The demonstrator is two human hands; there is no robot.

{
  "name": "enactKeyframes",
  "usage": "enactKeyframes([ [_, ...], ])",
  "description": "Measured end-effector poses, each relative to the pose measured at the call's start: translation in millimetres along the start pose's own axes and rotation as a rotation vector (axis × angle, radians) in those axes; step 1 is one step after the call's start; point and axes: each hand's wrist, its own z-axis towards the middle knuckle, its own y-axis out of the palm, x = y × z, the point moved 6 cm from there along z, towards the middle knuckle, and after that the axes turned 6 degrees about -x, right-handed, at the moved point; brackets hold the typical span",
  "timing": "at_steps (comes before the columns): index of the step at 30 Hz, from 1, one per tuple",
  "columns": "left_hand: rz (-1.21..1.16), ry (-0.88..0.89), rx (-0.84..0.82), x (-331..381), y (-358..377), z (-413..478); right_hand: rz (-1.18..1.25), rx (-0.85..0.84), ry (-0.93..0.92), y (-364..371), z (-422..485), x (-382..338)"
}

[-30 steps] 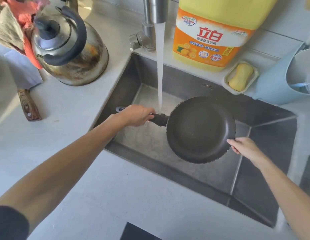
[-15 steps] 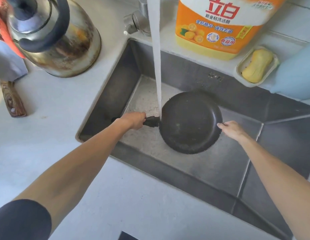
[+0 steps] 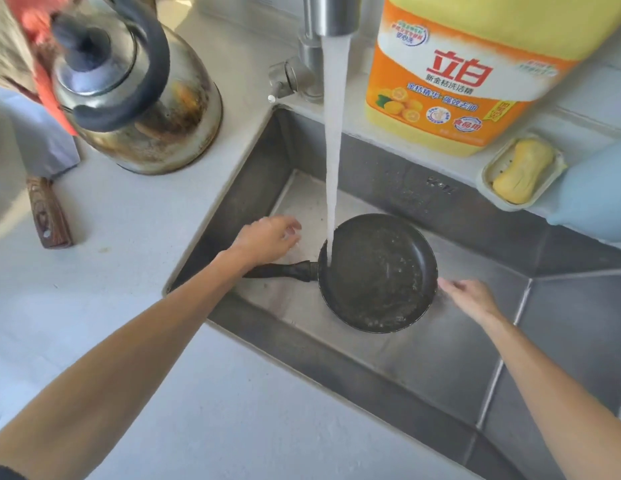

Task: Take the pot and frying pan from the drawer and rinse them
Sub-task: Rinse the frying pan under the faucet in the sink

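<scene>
A black frying pan (image 3: 378, 275) lies on the floor of the steel sink (image 3: 423, 368), its handle pointing left. Water (image 3: 333, 150) runs from the tap (image 3: 331, 13) and strikes the pan's left rim. My left hand (image 3: 267, 239) hovers just above the handle with fingers loosely spread, holding nothing. Just off the pan's right rim is my right hand (image 3: 468, 299), open and apart from it. No pot is in view.
A metal kettle (image 3: 136, 88) stands on the counter left of the sink. A large orange detergent bottle (image 3: 458, 71) and a yellow soap bar in a dish (image 3: 522, 171) sit behind the sink. A wooden knife handle (image 3: 47, 211) lies at far left.
My left hand let go of the pan's handle and lifted off it. My right hand came off the rim. The pan now rests on the sink floor under the water.
</scene>
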Motion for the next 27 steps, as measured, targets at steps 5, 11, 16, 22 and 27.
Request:
enactKeyframes([
  [5, -0.765, 0.110, 0.539, 9, -106, -22, 0.066, 0.043, 0.031, 8, -31, 50],
  [11, -0.881, 0.112, 0.617, 36, -155, -6, 0.385, 0.000, 0.058, 30, -59, 71],
  [16, -0.809, 0.105, 0.685, 40, -165, -6, 0.468, -0.039, 0.063, 42, -66, 73],
  [22, -0.600, 0.180, 0.782, 67, -159, -3, 0.464, -0.040, 0.073, 43, -60, 75],
  [27, -0.665, 0.265, 0.754, 42, -113, -19, 0.373, 0.009, 0.003, 25, -44, 50],
])
